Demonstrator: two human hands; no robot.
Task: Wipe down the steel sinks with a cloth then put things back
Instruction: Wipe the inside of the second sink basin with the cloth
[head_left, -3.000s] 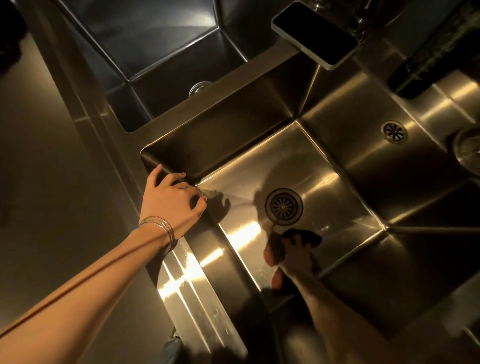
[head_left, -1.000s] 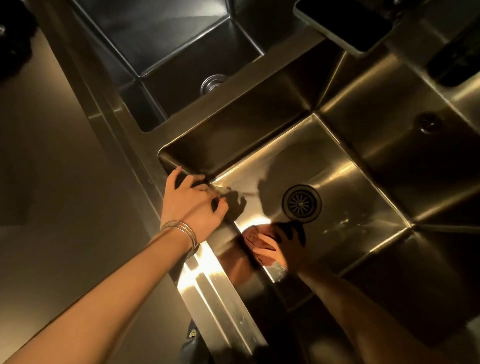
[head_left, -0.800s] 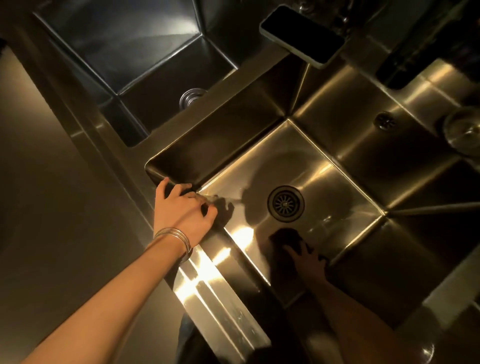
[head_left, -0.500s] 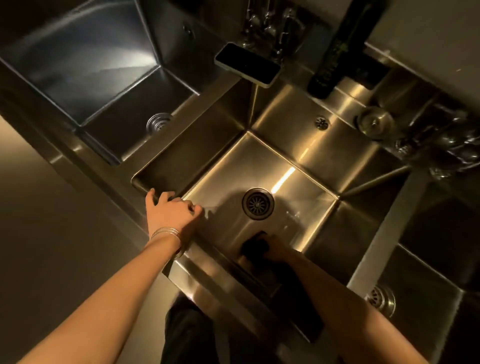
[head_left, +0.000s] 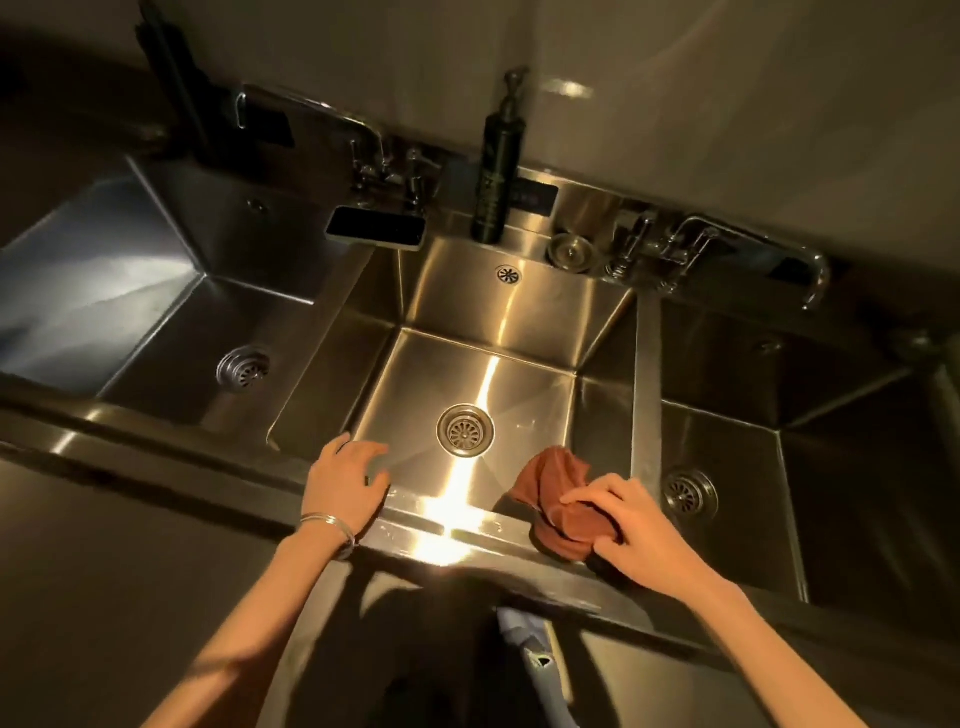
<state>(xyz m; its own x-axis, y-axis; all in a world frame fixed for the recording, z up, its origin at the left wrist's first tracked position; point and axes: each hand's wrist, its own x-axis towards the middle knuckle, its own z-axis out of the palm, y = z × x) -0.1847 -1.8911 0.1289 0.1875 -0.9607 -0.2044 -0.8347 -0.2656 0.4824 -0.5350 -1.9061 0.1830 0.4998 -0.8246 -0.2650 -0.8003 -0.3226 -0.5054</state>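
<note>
Three steel sinks stand side by side: a left sink (head_left: 156, 312), a middle sink (head_left: 519, 374) and a right sink (head_left: 753, 415). My right hand (head_left: 631, 530) grips a rust-brown cloth (head_left: 558, 499) and presses it on the front rim of the middle sink, at its right corner. Part of the cloth hangs inside the basin. My left hand (head_left: 345, 480), with bangles at the wrist, rests on the front rim at the left, fingers spread and holding nothing.
A phone (head_left: 375, 234) lies on the divider between the left and middle sinks. A dark pump bottle (head_left: 496, 176) and a round drain stopper (head_left: 570, 252) stand on the back ledge. Faucets (head_left: 384, 161) (head_left: 727, 244) rise behind. Each basin has a drain (head_left: 465, 430).
My head has lifted, so all three sinks and the back wall show. My right hand brought the cloth up from the basin floor onto the front rim. My left hand stays on the rim.
</note>
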